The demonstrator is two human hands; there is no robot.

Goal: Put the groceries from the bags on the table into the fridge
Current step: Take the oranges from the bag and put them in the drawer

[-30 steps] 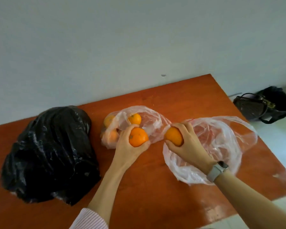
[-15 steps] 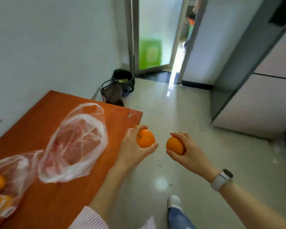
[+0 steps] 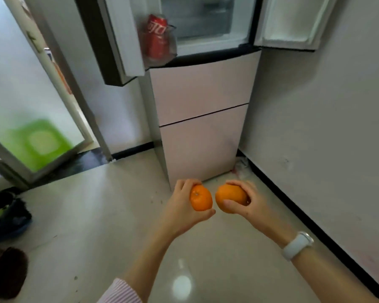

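Two oranges, one per hand, held above the floor in front of the fridge (image 3: pixel 202 119), whose top doors hang open. Left hand (image 3: pixel 182 206) has fingers and thumb curled round the left orange (image 3: pixel 200 197); right hand (image 3: pixel 253 204) wraps the right orange (image 3: pixel 230 196) likewise. Fruits nearly touching.

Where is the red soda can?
The red soda can sits near the top of the head view, left of centre, in the clear shelf of the open left fridge door, above the pink drawers.
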